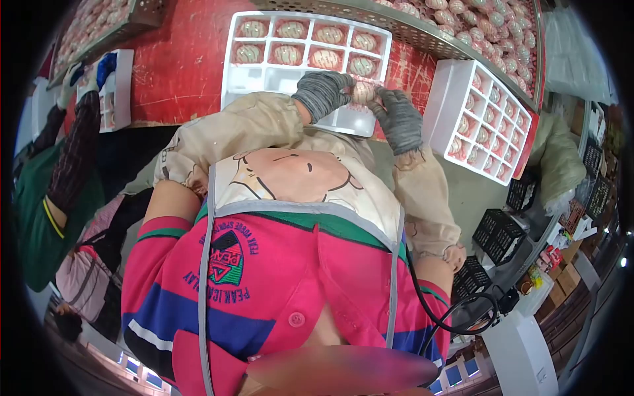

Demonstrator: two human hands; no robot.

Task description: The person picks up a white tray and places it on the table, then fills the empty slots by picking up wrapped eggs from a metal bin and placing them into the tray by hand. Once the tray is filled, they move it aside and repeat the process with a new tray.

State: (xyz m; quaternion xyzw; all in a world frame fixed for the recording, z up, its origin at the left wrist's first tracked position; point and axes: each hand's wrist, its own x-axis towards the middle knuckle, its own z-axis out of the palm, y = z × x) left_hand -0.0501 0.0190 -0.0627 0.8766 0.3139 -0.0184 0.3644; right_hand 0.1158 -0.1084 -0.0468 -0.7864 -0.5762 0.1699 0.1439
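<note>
A white compartment tray [230,72] lies before me, its two far rows filled with round, pale, red-streaked pieces in clear wrapping. Over the third row, near the tray's right side, is one wrapped round piece [363,93] with a red strip across its top. My left hand [323,91], in a grey knit glove, closes its fingertips on that piece from the left. From the right, my gloved right hand [399,119] pinches the same piece with its fingertips. Several bare compartments show left of my left hand, and my left sleeve covers the tray's near left part.
A filled white tray [444,105] stands tilted at the right. Behind it, a perforated metal bin [422,41] holds many wrapped pieces; another metal bin [112,33] is at the far left. A co-worker's gloved hands [86,76] are over another tray [123,86]. Black crates [498,236] stand lower right.
</note>
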